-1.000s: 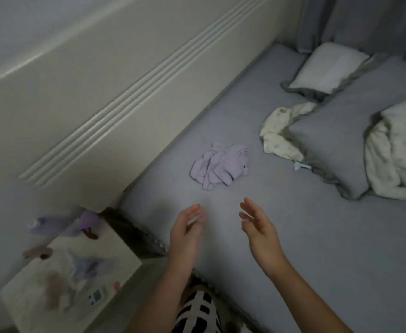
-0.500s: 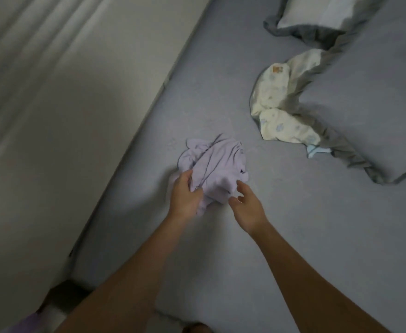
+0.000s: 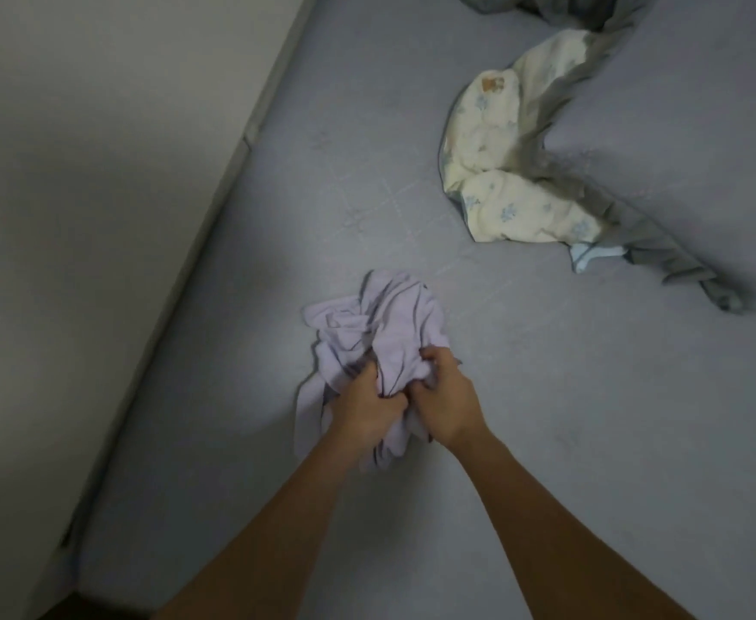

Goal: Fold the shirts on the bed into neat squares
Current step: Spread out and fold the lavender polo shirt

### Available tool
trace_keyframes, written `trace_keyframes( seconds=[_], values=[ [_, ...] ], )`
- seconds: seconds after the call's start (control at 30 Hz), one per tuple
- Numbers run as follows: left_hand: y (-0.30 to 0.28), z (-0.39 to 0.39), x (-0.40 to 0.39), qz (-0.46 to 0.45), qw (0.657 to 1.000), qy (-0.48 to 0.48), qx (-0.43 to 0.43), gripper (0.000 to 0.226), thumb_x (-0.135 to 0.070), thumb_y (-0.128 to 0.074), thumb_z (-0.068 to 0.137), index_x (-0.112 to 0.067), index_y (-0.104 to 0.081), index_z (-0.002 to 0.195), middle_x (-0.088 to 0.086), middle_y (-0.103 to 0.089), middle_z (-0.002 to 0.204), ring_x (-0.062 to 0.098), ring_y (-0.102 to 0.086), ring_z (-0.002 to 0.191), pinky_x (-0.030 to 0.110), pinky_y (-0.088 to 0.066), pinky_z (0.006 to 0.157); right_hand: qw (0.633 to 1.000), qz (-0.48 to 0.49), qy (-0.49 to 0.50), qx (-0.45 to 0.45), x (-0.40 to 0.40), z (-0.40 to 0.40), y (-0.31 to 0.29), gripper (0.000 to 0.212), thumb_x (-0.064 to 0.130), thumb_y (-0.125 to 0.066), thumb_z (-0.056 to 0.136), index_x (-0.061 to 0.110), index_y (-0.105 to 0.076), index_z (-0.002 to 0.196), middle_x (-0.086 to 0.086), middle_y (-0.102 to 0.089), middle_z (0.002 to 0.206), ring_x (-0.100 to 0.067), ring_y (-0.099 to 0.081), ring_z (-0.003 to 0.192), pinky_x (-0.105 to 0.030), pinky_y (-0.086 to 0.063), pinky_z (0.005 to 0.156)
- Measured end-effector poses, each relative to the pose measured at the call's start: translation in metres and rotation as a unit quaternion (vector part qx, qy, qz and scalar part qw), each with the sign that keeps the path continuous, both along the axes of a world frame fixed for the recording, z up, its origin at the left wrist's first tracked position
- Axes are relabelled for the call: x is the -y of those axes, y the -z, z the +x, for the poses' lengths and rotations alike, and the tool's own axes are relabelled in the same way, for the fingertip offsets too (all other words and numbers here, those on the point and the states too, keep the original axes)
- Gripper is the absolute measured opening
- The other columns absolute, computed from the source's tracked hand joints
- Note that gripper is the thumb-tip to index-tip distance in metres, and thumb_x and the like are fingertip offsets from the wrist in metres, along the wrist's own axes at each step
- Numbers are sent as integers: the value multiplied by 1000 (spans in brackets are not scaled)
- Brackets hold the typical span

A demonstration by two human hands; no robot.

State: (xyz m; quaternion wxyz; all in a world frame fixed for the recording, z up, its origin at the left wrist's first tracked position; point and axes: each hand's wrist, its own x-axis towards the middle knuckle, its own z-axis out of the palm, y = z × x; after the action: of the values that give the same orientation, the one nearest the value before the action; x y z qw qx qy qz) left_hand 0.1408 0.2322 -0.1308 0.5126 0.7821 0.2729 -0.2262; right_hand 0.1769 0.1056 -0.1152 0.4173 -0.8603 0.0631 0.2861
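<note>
Head view. Bed (image 3: 524,440): covered in a plain grey-blue sheet, seen from above; its left edge is bordered by a pale panel (image 3: 76,217).

Shirt (image 3: 380,333): one, pale lilac, crumpled in a loose heap on the sheet near the bed's left edge, not folded. Its near part is gathered up between both hands; a flap is seen hanging down at the lower left.

Left hand (image 3: 369,407): fingers curled tightly into the lilac cloth, which is gripped at the near side of the heap.

Right hand (image 3: 445,402): fingers likewise curled round a bunch of the same cloth, just beside the left hand, the knuckles nearly touching. Both bare forearms are extended from the lower edge.

Cream patterned cloth (image 3: 501,172): crumpled, lying at the upper right, well apart from the shirt, partly tucked under a grey pillow (image 3: 680,149) with a frilled edge.
</note>
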Motion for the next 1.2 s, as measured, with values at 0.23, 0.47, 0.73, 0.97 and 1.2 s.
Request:
trace_keyframes(
  seconds=[0.23,0.47,0.73,0.97,1.2],
  values=[
    [-61,-84,86,-90,993,-59,48,22,-32,-76,80,-32,-56,69,-23,-60,64,-8,-53,58,8,-40,56,985,86,152,0,145,-77,-84,19,-3,-57,90,13,-58,79,8,-62,68,-5,-55,60,-21,-46,56],
    [-175,-129,208,-75,995,58,39,16,-11,-68,80,-5,-55,73,2,-55,66,9,-45,66,27,-37,62,947,133,289,35,281,-123,-199,35,-21,-41,83,7,-52,64,-3,-49,62,-14,-42,60,-19,-32,51],
    [-349,-105,348,-97,970,89,205,77,-12,-79,80,-29,-40,144,-15,-33,147,3,-39,132,23,-34,107,967,202,86,130,400,-114,-388,41,-24,-39,77,11,-57,65,9,-61,62,-2,-52,57,-18,-39,56],
    [-427,-89,414,-131,941,254,182,32,-13,-71,77,0,-66,105,18,-71,102,18,-64,91,50,-51,93,939,263,51,215,468,-105,-509,53,-24,-33,75,20,-59,61,-8,-62,74,-16,-56,69,-24,-44,63],
    [-450,-90,435,-90,920,343,167,43,-27,-71,70,-25,-65,112,-9,-72,104,6,-68,94,21,-52,75,890,235,119,371,515,-96,-606,46,-21,-34,75,17,-58,66,1,-62,71,-9,-57,68,-19,-46,64]
  ],
)
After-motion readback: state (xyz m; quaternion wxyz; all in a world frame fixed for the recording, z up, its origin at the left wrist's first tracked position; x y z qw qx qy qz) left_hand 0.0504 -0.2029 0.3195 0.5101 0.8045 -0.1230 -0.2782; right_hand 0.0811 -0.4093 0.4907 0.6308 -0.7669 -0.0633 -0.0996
